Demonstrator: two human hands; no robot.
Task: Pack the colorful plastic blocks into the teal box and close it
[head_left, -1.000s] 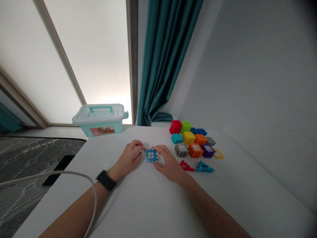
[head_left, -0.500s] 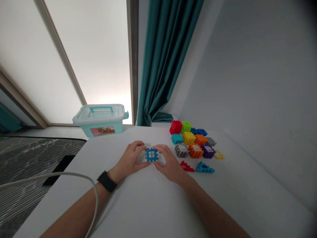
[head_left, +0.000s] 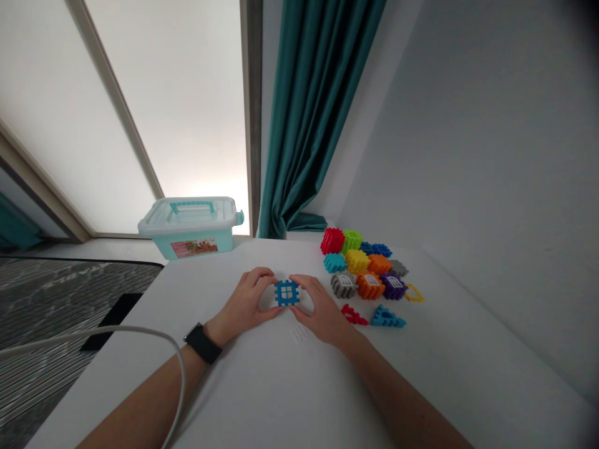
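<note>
A blue square window-shaped block (head_left: 286,292) stands upright on the white table (head_left: 281,386), pinched between both hands. My left hand (head_left: 246,304), with a black watch on the wrist, grips its left edge with thumb and fingers. On the block's right edge, the fingers of my right hand (head_left: 318,308) are closed. To the right lies a cluster of colourful blocks (head_left: 362,265): red, green, yellow, orange, purple, grey and teal pieces. A red triangular piece (head_left: 352,314) and a blue triangular piece (head_left: 386,317) lie just right of my right hand.
A pale teal plastic storage box (head_left: 191,226) with a lid and handle sits at the table's far left corner. A teal curtain (head_left: 309,112) hangs behind. A white cable (head_left: 140,337) arcs over my left forearm. The wall runs along the table's right side.
The blue block has been tilted up from lying nearly flat to standing upright between my fingers, and both hands shifted slightly up with it.
</note>
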